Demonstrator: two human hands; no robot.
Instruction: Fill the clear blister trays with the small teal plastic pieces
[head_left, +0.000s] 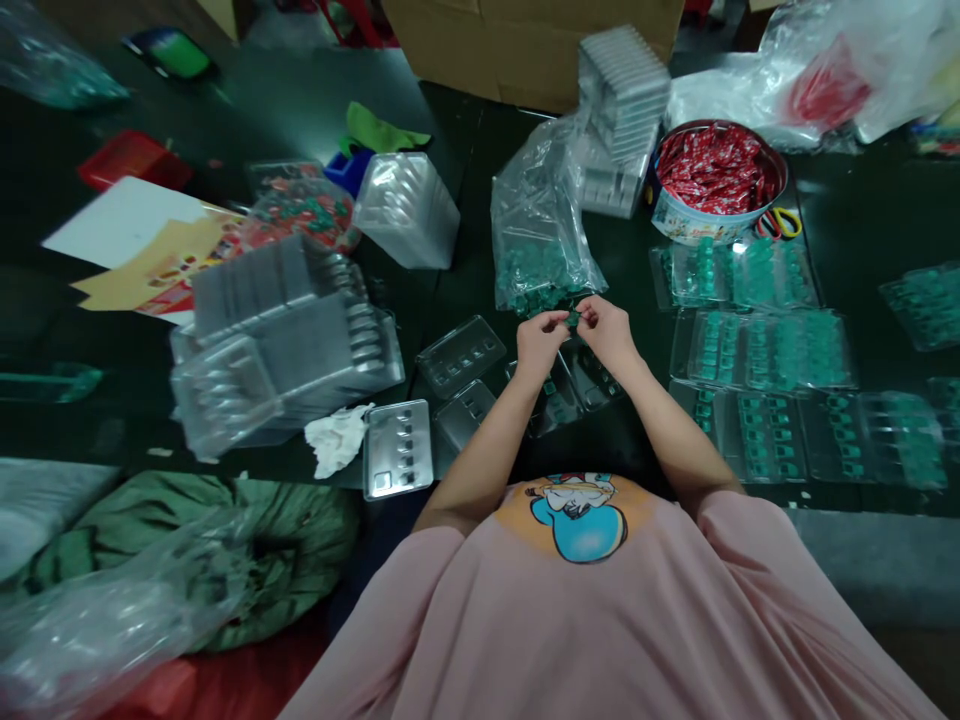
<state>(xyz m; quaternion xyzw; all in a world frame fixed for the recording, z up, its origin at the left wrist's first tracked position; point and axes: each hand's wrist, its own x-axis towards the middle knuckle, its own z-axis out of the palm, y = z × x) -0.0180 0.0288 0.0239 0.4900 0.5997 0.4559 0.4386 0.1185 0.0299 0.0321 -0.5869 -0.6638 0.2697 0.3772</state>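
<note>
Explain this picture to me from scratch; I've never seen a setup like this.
There is no robot here. One camera, worn on a person's head, looks forward and down, so you see their own arms, pink shirt and bare hands. The left hand and right hand meet over a dark table, fingertips around a small green piece. Just beyond lies a clear bag of similar green pieces. To the person's right are clear trays filled with green pieces and a round tin of red packets, with scissors beside it. To the left are stacks of clear plastic trays and a crumpled white tissue.
</note>
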